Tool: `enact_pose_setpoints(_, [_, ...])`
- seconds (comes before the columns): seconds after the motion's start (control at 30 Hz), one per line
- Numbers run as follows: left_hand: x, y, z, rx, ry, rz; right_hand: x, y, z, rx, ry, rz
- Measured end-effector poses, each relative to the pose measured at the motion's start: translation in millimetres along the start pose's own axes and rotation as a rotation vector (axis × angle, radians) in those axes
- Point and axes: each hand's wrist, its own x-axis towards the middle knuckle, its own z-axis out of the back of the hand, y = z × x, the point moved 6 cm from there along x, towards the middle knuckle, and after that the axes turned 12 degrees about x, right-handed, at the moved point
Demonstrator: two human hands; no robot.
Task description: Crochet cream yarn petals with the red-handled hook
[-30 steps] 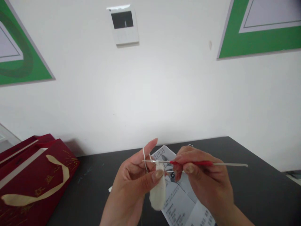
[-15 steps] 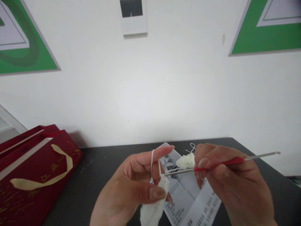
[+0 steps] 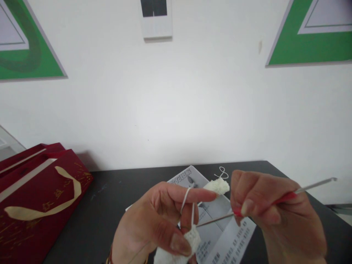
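Between the thumb and fingers of my left hand [image 3: 162, 216] is a white crocheted piece [image 3: 194, 236], its lower part cut off by the frame's bottom edge. White yarn [image 3: 185, 200] loops over the outstretched left index finger and runs down to the piece. My right hand [image 3: 275, 216] is closed around the red grip of a crochet hook [image 3: 284, 198]. The hook's metal shaft points left to the top edge of the crocheted piece; its tip there is hard to make out. The other hooked end sticks out to the right, past my knuckles.
A printed leaflet [image 3: 217, 238] lies on the dark table [image 3: 110, 205] beneath my hands. Another white crocheted piece [image 3: 220, 186] with a loose yarn tail rests on it. Red gift bags [image 3: 35, 187] with a cream ribbon stand at the left. Behind is a white wall with green-bordered pictures [image 3: 313, 47].
Both hands have moved slightly lower, and my right hand a little to the right. The left index finger reaches further right. The yarn that stretched along the hook's shaft no longer shows there.
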Motion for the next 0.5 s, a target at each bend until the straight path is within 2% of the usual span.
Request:
enact_pose_setpoints(0.17, [-1,0,2.0,0.065,0.006,0.045,2,8,-1,-0.063,0.065,0.044])
enact_pose_setpoints(0.37, [-2,1,-1.0,0.148,0.076,0.138,1,15,2,-0.081,0.104,0.040])
enact_pose_setpoints(0.5, [0,1,-2.4,0.160,0.027,0.159,4,8,6,-0.009,0.080,0.004])
